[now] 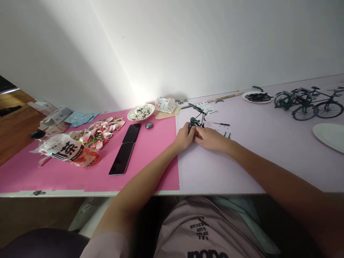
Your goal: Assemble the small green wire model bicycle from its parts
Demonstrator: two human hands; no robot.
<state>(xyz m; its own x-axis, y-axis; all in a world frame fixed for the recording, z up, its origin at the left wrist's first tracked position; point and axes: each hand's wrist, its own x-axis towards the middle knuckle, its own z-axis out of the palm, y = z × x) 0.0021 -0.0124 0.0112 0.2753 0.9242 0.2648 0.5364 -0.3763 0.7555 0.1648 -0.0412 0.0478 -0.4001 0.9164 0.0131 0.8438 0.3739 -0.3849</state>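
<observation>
A dark green model bicycle frame (199, 114) stands tilted between my hands on the pale part of the table. My left hand (184, 137) is closed round its lower left side. My right hand (211, 138) pinches the lower right side, its fingertips meeting my left ones. The parts under my fingers are hidden. Just right of my hands lie a small dark screwdriver (222, 124), tiny screws and two small dark pieces (227, 135). Behind the frame is a printed sheet (208, 108).
Assembled model bicycles (305, 102), a plate of black parts (257, 97) and a white plate (330, 136) are at right. Leftward are two phones (122, 158), a round grey object (148, 125), a plate of small pieces (141, 113), pink petal-like parts (103, 130) and a bottle (70, 150).
</observation>
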